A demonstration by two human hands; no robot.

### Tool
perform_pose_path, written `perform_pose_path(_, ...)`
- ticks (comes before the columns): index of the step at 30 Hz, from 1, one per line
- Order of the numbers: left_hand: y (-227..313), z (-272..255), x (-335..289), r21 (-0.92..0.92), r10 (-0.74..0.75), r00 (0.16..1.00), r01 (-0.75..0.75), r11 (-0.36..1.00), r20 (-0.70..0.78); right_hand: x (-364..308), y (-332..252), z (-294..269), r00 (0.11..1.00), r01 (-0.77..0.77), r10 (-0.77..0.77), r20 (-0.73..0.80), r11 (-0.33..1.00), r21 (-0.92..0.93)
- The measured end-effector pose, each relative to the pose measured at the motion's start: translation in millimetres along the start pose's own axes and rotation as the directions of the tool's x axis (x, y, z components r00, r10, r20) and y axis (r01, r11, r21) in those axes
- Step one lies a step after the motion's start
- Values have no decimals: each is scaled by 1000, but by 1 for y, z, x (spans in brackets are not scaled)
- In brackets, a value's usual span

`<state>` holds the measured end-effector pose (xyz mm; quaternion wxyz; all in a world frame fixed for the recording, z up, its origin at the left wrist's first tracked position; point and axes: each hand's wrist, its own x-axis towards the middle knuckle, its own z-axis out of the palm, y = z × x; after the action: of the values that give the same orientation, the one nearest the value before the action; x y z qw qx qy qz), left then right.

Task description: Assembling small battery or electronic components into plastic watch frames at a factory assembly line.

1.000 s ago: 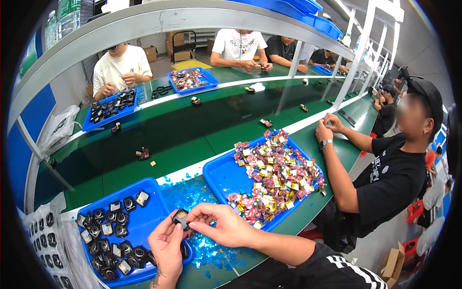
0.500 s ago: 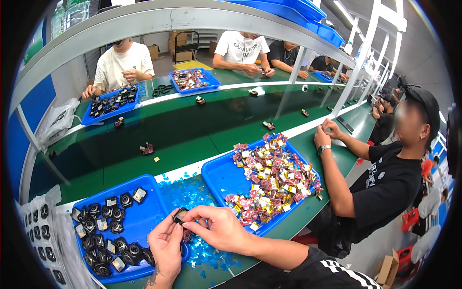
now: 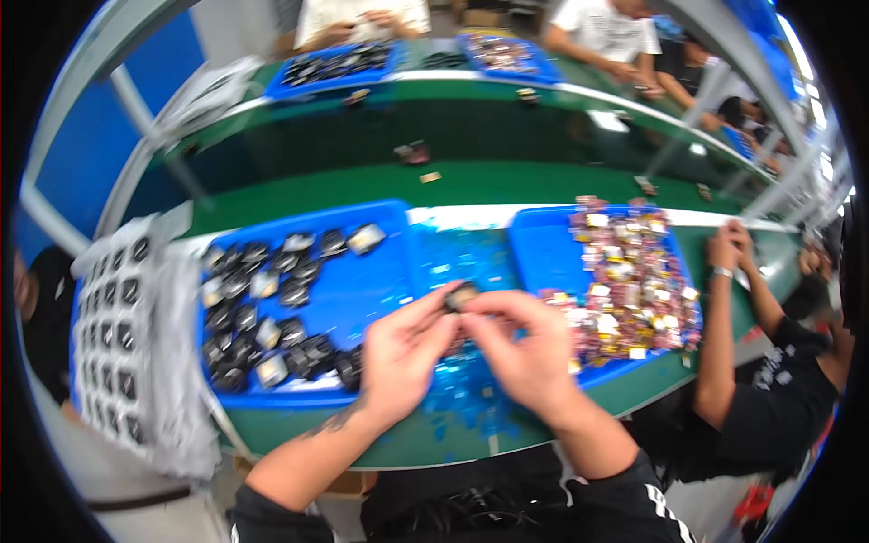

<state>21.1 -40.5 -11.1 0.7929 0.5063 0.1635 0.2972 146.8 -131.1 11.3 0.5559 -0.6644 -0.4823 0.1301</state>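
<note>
Small, blocky dark part (image 3: pixel 463 297) between left hand (image 3: pixel 405 355) and right hand (image 3: pixel 528 351), both pinching it; glossy blue flakes (image 3: pixel 463 258) beneath.

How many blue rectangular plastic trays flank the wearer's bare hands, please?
2: one blue rectangular plastic tray mostly left of the left hand, a second blue tray mostly right of the right hand.

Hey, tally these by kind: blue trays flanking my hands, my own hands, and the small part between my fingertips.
Left blue tray and right blue tray: 2
Left hand and right hand: 2
Small black part: 1
Total: 5
</note>
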Motion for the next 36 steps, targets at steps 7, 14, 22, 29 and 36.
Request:
perform_pose_path(7,-5,-6,-5,-17,50,999,-50,999,6,2,-11,3,1000,9,-10,-9,997,-78)
perform_pose_path(14,-5,-6,-5,9,77,997,-77,997,32,3,-8,7,999,-17,15,-32,999,-44)
perform_pose_path(22,-7,-6,-7,41,54,998,-55,998,39,7,-8,0,998,65,-64,18,989,-131)
perform_pose_path(29,-3,-2,-10,149,34,999,-36,988,16,7,-7,-5,999,11,-9,30,998,-65)
perform_pose_path(36,-1,-6,-9,209,60,998,-64,976,29,8,-11,-12,999,15,-8,33,977,-214)
